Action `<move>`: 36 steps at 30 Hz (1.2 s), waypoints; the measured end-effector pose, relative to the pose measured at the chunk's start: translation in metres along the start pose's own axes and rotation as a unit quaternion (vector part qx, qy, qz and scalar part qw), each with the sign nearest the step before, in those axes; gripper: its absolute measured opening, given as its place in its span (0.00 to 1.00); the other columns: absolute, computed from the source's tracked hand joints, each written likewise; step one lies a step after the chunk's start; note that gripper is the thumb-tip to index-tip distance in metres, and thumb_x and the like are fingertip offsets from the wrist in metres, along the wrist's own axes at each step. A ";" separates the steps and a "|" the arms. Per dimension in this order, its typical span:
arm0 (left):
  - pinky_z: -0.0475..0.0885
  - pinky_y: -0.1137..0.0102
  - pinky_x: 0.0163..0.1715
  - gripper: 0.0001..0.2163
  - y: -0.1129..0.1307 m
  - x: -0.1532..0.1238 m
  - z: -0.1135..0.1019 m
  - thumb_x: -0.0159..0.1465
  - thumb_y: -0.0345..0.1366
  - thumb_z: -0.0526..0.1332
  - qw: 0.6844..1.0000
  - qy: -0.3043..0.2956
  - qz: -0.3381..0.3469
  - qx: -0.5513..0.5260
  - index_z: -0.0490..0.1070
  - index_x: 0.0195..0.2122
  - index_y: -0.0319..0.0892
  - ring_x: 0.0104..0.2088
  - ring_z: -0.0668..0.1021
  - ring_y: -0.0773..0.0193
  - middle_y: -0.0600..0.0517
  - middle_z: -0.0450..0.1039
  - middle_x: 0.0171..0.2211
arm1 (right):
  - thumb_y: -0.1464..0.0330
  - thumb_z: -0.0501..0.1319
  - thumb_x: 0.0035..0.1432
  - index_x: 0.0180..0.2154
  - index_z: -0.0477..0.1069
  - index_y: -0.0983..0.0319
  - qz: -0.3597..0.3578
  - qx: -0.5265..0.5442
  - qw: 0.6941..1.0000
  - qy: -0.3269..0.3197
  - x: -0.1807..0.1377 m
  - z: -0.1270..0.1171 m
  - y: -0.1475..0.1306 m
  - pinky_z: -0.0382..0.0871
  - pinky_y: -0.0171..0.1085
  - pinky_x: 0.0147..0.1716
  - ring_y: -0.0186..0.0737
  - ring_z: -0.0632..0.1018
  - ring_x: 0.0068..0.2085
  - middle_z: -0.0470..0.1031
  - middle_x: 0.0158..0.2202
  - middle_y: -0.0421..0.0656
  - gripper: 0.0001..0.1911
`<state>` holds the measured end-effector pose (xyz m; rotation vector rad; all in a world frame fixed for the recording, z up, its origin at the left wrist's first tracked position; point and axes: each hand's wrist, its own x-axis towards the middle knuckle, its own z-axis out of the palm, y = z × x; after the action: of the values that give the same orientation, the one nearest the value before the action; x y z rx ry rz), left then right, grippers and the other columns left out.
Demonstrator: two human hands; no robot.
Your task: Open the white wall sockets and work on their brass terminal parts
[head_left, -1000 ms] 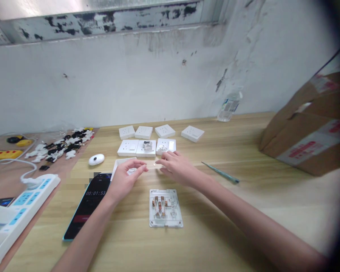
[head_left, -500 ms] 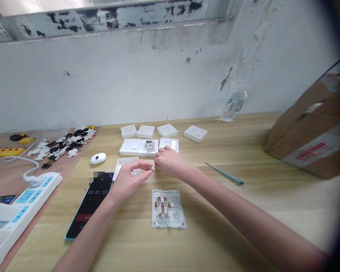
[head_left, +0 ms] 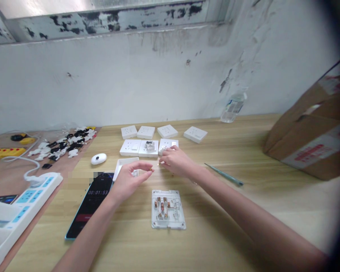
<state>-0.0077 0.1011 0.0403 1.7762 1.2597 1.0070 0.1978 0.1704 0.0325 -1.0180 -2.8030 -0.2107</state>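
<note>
My left hand (head_left: 130, 179) is closed in a pinch on a small brass-coloured metal piece (head_left: 151, 170). Close by, my right hand (head_left: 174, 160) has its fingers bent together, with another small shiny metal piece (head_left: 159, 164) at the fingertips; its exact shape is too small to make out. Below both hands lies an opened socket panel (head_left: 169, 223), back side up, with copper contacts showing in it. A white open box-like cover (head_left: 121, 164) is partly hidden behind my left hand. Just beyond my right hand sits a white socket (head_left: 164, 142) with small parts on it.
Several white sockets (head_left: 167, 131) stand in rows at the back. A phone (head_left: 87, 204) lies left, near a white oval device (head_left: 98, 159) and a power strip (head_left: 31, 204). On the right are a green pen-like tool (head_left: 223, 174), a bottle (head_left: 232, 108) and a carton (head_left: 314, 132).
My right hand has shifted slightly right and down, away from the socket behind it, and a small shiny piece now shows at its fingertips. My left hand stays nearly still.
</note>
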 end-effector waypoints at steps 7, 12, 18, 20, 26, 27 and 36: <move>0.73 0.62 0.46 0.08 0.000 0.000 0.001 0.58 0.35 0.64 1.000 0.001 -0.010 0.007 0.76 0.38 0.42 0.40 0.79 0.60 0.50 0.80 0.36 | 0.75 0.58 0.58 0.25 0.76 0.61 -0.081 -0.045 0.995 -0.025 0.017 -0.005 -0.011 0.54 0.42 0.46 0.40 0.73 0.34 0.77 0.26 0.43 0.12; 0.73 0.65 0.45 0.07 -0.001 0.002 0.000 0.58 0.35 0.64 1.000 -0.008 0.004 0.005 0.77 0.37 0.42 0.39 0.79 0.61 0.51 0.80 0.36 | 0.75 0.57 0.58 0.21 0.73 0.59 -0.123 -0.036 0.991 -0.029 0.030 -0.005 -0.019 0.54 0.42 0.48 0.40 0.74 0.33 0.76 0.24 0.41 0.15; 0.73 0.64 0.45 0.08 -0.003 0.001 -0.001 0.58 0.36 0.64 1.000 0.006 0.000 0.010 0.76 0.38 0.42 0.39 0.80 0.60 0.50 0.80 0.36 | 0.74 0.57 0.56 0.26 0.73 0.63 -0.049 0.030 0.998 0.005 0.016 -0.001 -0.012 0.57 0.42 0.44 0.39 0.74 0.33 0.76 0.28 0.44 0.09; 0.73 0.63 0.45 0.08 -0.003 0.000 0.000 0.59 0.36 0.64 1.000 0.001 0.003 0.009 0.76 0.39 0.42 0.40 0.79 0.60 0.50 0.79 0.37 | 0.72 0.56 0.58 0.30 0.73 0.64 0.002 0.073 0.997 0.024 0.003 -0.003 -0.014 0.60 0.40 0.42 0.37 0.74 0.32 0.76 0.29 0.44 0.07; 0.71 0.61 0.47 0.08 -0.002 -0.005 0.007 0.59 0.35 0.64 0.998 -0.020 0.040 0.038 0.76 0.40 0.45 0.41 0.79 0.59 0.51 0.79 0.38 | 0.65 0.53 0.63 0.35 0.71 0.64 0.087 0.453 0.887 0.032 -0.034 -0.024 -0.033 0.64 0.34 0.34 0.34 0.73 0.35 0.75 0.34 0.43 0.11; 0.71 0.61 0.46 0.07 -0.002 -0.006 0.008 0.59 0.35 0.64 0.998 -0.020 0.050 0.042 0.76 0.40 0.45 0.41 0.78 0.59 0.51 0.79 0.38 | 0.63 0.54 0.63 0.35 0.71 0.64 0.098 0.497 0.862 0.024 -0.037 -0.027 -0.034 0.65 0.34 0.35 0.35 0.73 0.35 0.75 0.34 0.44 0.12; 0.71 0.62 0.42 0.05 0.000 -0.010 0.017 0.60 0.32 0.64 0.981 0.021 0.164 0.104 0.75 0.38 0.45 0.39 0.76 0.60 0.51 0.77 0.35 | 0.62 0.61 0.57 0.29 0.74 0.65 0.145 0.684 0.708 -0.102 -0.041 -0.028 -0.029 0.64 0.33 0.31 0.31 0.70 0.27 0.73 0.26 0.41 0.12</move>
<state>0.0055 0.0897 0.0313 2.1869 1.1542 1.1317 0.2131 0.1177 0.0498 -0.9251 -1.8674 1.7749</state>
